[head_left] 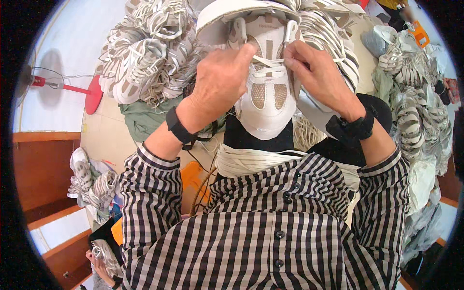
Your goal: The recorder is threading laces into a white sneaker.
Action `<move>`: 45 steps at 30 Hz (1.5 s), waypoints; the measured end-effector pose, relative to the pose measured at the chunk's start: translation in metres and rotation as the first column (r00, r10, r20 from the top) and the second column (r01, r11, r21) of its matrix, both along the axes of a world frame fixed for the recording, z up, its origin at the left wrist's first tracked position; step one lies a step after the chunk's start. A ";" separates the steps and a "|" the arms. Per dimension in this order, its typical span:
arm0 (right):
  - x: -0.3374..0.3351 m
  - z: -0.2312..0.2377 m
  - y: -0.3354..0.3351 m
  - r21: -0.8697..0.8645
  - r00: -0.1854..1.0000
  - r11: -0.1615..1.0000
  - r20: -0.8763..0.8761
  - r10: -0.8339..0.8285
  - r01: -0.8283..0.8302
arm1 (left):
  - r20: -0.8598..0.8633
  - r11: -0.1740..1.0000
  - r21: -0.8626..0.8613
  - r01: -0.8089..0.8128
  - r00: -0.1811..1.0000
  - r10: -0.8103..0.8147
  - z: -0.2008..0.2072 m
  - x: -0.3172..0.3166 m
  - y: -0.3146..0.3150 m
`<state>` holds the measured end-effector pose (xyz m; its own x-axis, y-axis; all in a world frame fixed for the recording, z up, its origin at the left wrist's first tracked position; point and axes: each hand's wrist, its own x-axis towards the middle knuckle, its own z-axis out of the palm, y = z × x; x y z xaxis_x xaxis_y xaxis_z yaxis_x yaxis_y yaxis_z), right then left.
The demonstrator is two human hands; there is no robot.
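Note:
A white sneaker (268, 116) with beige mesh panels stands toe toward me over my dark-clothed lap. White shoelace (269, 70) crosses its tongue in several rows. At the left eyelets my left hand (222, 77) is closed, thumb and forefinger pinching the lace. On the other side my right hand (319, 72) also pinches lace beside the right eyelets, its fingers curled. The upper eyelet flaps stand apart around the tongue. A bundle of loose white laces (251, 159) lies across my lap below the toe.
A curved white rim (212, 17) arches just beyond the sneaker. Piles of similar shoes (145, 58) lie far left, with more bundled shoes (415, 121) at right. A red round stand base (94, 94) is at left. Another person's hand (99, 266) holds a shoe at lower left.

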<state>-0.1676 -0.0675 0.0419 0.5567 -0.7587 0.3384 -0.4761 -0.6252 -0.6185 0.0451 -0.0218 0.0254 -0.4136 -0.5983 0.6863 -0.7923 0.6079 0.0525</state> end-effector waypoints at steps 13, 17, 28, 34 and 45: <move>-0.116 0.051 -0.008 0.427 0.887 0.882 0.303 -0.349 0.201 | -0.123 0.956 0.178 -0.233 0.959 0.257 -0.005 -0.015 0.011; -0.169 0.067 -0.001 0.448 0.841 0.867 0.365 -0.399 0.217 | -0.153 0.934 0.239 -0.264 0.940 0.305 -0.004 -0.016 0.013; -0.188 0.070 0.043 0.574 0.666 0.777 0.477 -0.574 0.259 | -0.112 0.985 0.101 -0.142 0.982 0.153 -0.007 -0.016 0.016; -0.202 0.081 0.091 0.557 0.497 0.710 0.511 -0.702 0.431 | -0.126 0.995 0.000 -0.101 0.987 0.100 -0.019 -0.017 0.014; -0.183 0.129 0.094 0.451 0.485 0.836 0.833 -0.267 -0.314 | -0.138 0.986 -0.012 -0.164 0.977 0.161 -0.026 -0.018 0.011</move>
